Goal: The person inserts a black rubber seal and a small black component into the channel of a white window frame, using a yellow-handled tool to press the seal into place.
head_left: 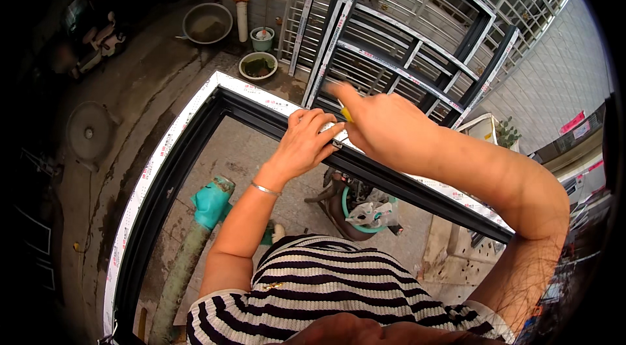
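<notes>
A large black window frame (pixel 257 122), its outer face covered in white printed protective film, stands around the space in front of my body. My left hand (pixel 303 143) grips its far bar, with bent fingers over the film and the thumb stretched along the bar to the right. Just right of it, my right hand (pixel 385 124) is closed on a small tool with a yellow part (pixel 345 113). Most of that tool is hidden in the fist, and motion blurs the fingertips, so I cannot tell its exact kind. Both hands are close together at the bar.
More film-wrapped frames (pixel 404 71) lean against a metal grille at the back right. Basins (pixel 207 23) and a pale bowl (pixel 258 66) stand by the wall. Below the frame are a teal-wrapped pole (pixel 212 201) and a green-rimmed bucket (pixel 345 205). A scooter (pixel 98 45) is at far left.
</notes>
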A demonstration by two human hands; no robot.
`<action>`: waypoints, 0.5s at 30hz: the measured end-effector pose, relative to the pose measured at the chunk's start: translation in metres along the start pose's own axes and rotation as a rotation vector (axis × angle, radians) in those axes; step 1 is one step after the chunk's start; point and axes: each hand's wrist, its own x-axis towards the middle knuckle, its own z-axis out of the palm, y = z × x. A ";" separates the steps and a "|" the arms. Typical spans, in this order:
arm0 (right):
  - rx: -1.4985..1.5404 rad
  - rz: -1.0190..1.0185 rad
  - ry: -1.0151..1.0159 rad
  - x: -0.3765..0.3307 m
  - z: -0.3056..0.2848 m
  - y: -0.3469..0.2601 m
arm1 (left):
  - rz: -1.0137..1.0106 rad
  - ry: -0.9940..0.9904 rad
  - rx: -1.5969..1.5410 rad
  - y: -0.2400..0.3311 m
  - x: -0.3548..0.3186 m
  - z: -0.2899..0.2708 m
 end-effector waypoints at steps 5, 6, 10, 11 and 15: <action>-0.044 0.043 0.010 -0.001 0.014 0.004 | -0.010 -0.024 -0.012 0.000 0.000 -0.001; -0.104 -0.004 0.034 -0.002 0.012 0.005 | -0.002 -0.023 0.001 0.000 0.000 0.000; -0.369 -0.061 0.053 -0.007 0.007 0.005 | 0.003 -0.041 0.025 0.002 0.003 -0.001; -0.435 -0.060 0.052 -0.005 0.008 0.005 | 0.007 -0.050 0.028 0.001 0.002 -0.001; -0.295 0.233 -0.013 0.001 0.028 0.013 | 0.003 -0.020 0.049 -0.002 0.001 0.001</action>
